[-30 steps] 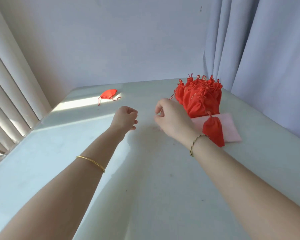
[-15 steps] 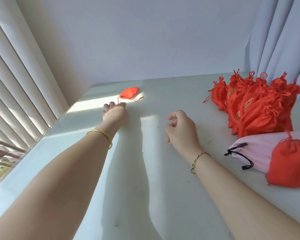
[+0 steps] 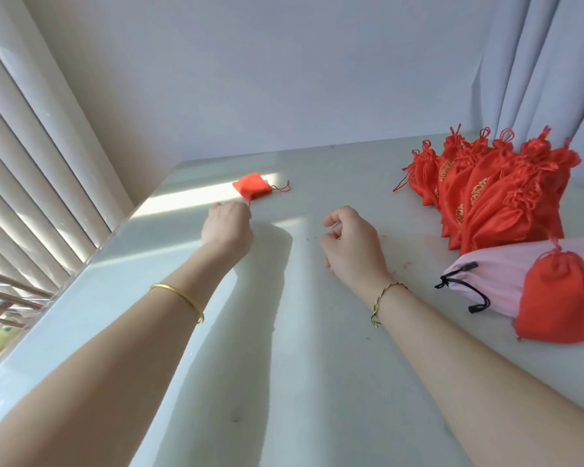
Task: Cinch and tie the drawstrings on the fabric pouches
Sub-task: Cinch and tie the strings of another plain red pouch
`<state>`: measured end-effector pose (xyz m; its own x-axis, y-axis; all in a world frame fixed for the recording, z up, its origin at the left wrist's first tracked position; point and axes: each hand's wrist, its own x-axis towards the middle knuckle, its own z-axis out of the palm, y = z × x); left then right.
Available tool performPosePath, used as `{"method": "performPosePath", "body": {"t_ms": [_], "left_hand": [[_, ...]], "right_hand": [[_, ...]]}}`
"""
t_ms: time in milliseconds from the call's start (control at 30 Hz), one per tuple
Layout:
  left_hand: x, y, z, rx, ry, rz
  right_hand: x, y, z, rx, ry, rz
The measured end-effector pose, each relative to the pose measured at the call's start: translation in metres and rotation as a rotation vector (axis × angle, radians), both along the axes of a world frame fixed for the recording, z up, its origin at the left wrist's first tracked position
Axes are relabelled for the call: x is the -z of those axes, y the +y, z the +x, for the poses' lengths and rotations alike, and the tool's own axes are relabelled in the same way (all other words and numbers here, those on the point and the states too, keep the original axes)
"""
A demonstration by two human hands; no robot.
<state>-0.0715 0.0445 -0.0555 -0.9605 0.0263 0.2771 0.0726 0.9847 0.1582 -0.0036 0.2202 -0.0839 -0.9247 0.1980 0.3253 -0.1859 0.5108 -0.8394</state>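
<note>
Left hand (image 3: 228,227) curls at the cord (image 3: 249,201) of the small red pouch (image 3: 252,187), upper centre; pinching or not, cannot tell. Right hand (image 3: 351,246) loosely curled, empty; pouch pile (image 3: 496,193) right.

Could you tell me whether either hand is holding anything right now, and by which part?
The left hand seems to pinch the small red pouch by its near drawstring; the right hand holds nothing.
</note>
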Motion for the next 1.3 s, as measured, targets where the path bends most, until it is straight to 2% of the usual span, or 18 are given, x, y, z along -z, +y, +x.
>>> {"method": "performPosePath", "body": {"t_ms": [100, 167, 233, 333, 400, 467, 600, 667, 733, 800, 1000, 1067, 1133, 1167, 1233, 1300], "left_hand": [[0.000, -0.002, 0.044, 0.108, 0.050, 0.131], [-0.005, -0.004, 0.076, 0.198, 0.008, 0.214], [-0.014, -0.007, 0.107, 0.316, -0.180, 0.247], [-0.037, -0.015, 0.147, 0.482, -0.643, 0.293], [-0.047, -0.024, 0.160, 0.481, -0.775, 0.265], [-0.053, -0.033, 0.162, 0.407, -0.752, 0.244], [-0.052, -0.032, 0.162, 0.212, -0.546, 0.097], [-0.045, -0.019, 0.165, 0.242, -0.569, 0.070], [-0.036, -0.007, 0.168, 0.308, -0.669, -0.004], [-0.033, -0.002, 0.169, 0.349, -0.679, -0.049], [-0.034, -0.005, 0.163, 0.432, -0.638, 0.045], [-0.035, -0.008, 0.158, 0.407, -0.580, 0.261], [-0.039, -0.012, 0.150, 0.344, -0.531, 0.621], [-0.042, -0.013, 0.145, 0.301, -0.503, 0.740], [-0.044, -0.018, 0.133, 0.226, -0.404, 0.777], [-0.048, -0.023, 0.123, 0.206, -0.289, 0.665]], "right_hand": [[-0.006, -0.001, 0.010, -0.004, 0.030, -0.030], [-0.010, -0.002, 0.017, 0.012, 0.070, -0.027], [-0.015, -0.003, 0.022, 0.033, 0.072, 0.008], [-0.018, -0.002, 0.033, -0.007, 0.009, 0.138], [-0.017, -0.003, 0.042, -0.071, -0.043, 0.272], [-0.015, -0.005, 0.048, -0.138, -0.084, 0.369], [-0.018, -0.007, 0.054, -0.215, -0.178, 0.454], [-0.021, -0.003, 0.054, -0.261, -0.209, 0.467], [-0.022, 0.002, 0.053, -0.318, -0.231, 0.551], [-0.024, 0.006, 0.054, -0.331, -0.231, 0.653], [-0.024, 0.014, 0.057, -0.203, -0.107, 0.728], [-0.021, 0.015, 0.054, -0.195, -0.125, 0.649], [-0.025, 0.017, 0.050, -0.168, -0.110, 0.446], [-0.031, 0.018, 0.049, -0.153, -0.102, 0.337], [-0.045, 0.023, 0.050, -0.158, -0.128, 0.160], [-0.058, 0.028, 0.055, -0.193, -0.195, 0.010]]}}
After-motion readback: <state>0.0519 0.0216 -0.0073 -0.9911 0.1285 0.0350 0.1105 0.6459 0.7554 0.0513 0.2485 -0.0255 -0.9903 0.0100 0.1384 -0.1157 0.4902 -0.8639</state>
